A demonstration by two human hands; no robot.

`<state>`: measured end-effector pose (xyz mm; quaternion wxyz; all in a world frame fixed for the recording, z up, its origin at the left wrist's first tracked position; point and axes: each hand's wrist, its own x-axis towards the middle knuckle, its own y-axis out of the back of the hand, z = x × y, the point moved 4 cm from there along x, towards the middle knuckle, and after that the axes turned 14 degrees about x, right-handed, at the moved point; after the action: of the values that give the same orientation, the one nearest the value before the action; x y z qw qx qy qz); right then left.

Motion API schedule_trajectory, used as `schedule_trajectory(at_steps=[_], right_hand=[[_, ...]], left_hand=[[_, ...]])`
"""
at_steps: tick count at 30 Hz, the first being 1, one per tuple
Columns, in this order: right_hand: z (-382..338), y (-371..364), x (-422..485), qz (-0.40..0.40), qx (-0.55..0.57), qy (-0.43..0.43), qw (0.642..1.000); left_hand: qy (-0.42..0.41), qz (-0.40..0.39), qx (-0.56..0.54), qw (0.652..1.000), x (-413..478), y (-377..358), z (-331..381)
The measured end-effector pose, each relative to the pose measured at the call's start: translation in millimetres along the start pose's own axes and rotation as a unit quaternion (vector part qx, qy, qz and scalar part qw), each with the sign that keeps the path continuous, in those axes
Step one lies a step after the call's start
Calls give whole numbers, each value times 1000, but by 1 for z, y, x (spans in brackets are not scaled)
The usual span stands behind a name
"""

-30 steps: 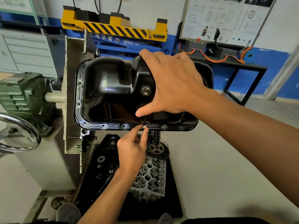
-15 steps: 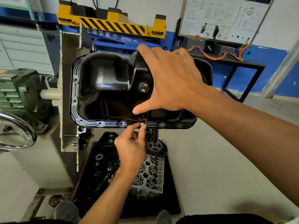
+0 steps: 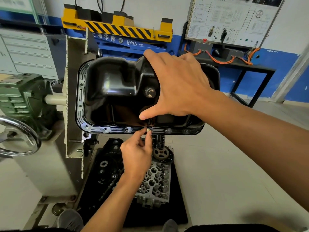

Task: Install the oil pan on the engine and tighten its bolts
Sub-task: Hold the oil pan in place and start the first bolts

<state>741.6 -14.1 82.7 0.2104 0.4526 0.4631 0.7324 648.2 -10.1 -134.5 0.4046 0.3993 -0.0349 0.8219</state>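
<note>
Our right hand (image 3: 177, 84) lies spread flat on the oil pan (image 3: 113, 91). Our left hand (image 3: 137, 154) pinches a bolt (image 3: 148, 130) at the pan's lower rim.

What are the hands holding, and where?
The left hand pinches a small bolt by its head, at the near rim of the oil pan. The right hand presses on its top.

The blue beam (image 3: 117, 41) carries the white characters 海华育 and letters beginning "HY"; print on the wall board (image 3: 234, 19) is too small to read.
</note>
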Motion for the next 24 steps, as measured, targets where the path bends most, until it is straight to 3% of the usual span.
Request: schedule_trajectory(at_steps=[16,24], right_hand=[[2,-3,1,6,-3,0,1000],[1,-2,0,9,-3,0,1000]], left_hand=[[76,35,-69,994,-4,0,-1],[76,-21,-85,993,1,1,-7]])
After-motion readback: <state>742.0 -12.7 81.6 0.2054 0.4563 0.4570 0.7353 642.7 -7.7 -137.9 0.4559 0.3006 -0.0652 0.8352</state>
